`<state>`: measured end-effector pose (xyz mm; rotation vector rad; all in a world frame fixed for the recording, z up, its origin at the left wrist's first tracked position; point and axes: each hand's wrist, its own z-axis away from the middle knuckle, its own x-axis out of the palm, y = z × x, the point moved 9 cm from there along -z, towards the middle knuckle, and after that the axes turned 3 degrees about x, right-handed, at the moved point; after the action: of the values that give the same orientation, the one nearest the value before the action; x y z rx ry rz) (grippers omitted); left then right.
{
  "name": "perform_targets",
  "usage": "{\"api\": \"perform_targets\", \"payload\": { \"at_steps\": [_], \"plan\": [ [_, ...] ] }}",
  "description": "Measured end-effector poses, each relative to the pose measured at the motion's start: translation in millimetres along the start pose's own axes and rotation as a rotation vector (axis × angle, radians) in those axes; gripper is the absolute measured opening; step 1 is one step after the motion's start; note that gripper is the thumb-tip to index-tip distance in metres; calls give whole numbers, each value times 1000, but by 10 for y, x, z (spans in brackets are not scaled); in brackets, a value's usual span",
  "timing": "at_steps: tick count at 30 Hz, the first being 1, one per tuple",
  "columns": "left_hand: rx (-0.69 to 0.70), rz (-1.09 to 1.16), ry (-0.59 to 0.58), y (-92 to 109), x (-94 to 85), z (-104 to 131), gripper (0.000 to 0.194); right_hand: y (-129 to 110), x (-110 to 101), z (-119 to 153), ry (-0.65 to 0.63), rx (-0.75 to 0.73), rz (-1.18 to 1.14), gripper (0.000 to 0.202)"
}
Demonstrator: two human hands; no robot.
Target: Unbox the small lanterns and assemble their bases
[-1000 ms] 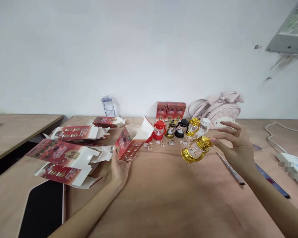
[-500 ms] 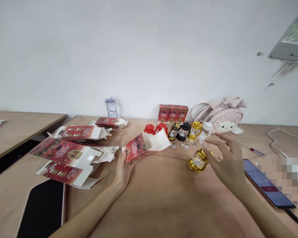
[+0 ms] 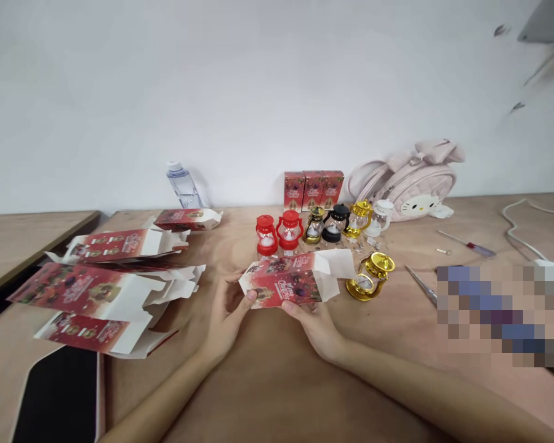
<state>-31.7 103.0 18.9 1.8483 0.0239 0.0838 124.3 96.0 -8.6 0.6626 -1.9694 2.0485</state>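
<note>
Both hands hold one red printed box (image 3: 286,282) above the table, its white flaps spread out at the right end. My left hand (image 3: 228,317) grips the left end, thumb on the front face. On the lower right edge, my right hand (image 3: 321,329) has its thumb against the front and its other fingers hidden behind. A gold lantern (image 3: 372,277) stands just right of the box's flaps. Behind the box is a row of small lanterns: two red ones (image 3: 289,230), a bronze one (image 3: 314,226), a black one (image 3: 336,224), a gold one (image 3: 357,219) and a white one (image 3: 379,219).
Several unfolded red boxes (image 3: 83,289) lie at the left, near a black tablet (image 3: 58,394). Against the wall are a bottle (image 3: 184,186), three upright red boxes (image 3: 313,191) and a pink bag (image 3: 420,187). A screwdriver (image 3: 473,246) and tweezers (image 3: 422,286) lie at the right.
My right hand has moved left from beside the gold lantern and taken hold of the box. The box has turned, its front face now towards me. The whole view has shifted slightly.
</note>
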Motion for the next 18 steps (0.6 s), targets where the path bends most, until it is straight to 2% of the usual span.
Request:
{"api": "perform_targets", "payload": {
  "at_steps": [7, 12, 15, 18],
  "plan": [
    [159, -130, -21, 139, 16, -35, 21, -27, -53, 4, 24, 9, -85, 47],
    [300, -332, -34, 283, 45, 23, 27, -56, -48, -8, 48, 8, -102, 42],
    [311, -439, -30, 303, 49, 45, 30, -73, -27, -10, 24, -5, -71, 38],
    [277, -435, -25, 263, 25, 50, 22, -74, -32, -6, 20, -7, -66, 43]
  ]
}}
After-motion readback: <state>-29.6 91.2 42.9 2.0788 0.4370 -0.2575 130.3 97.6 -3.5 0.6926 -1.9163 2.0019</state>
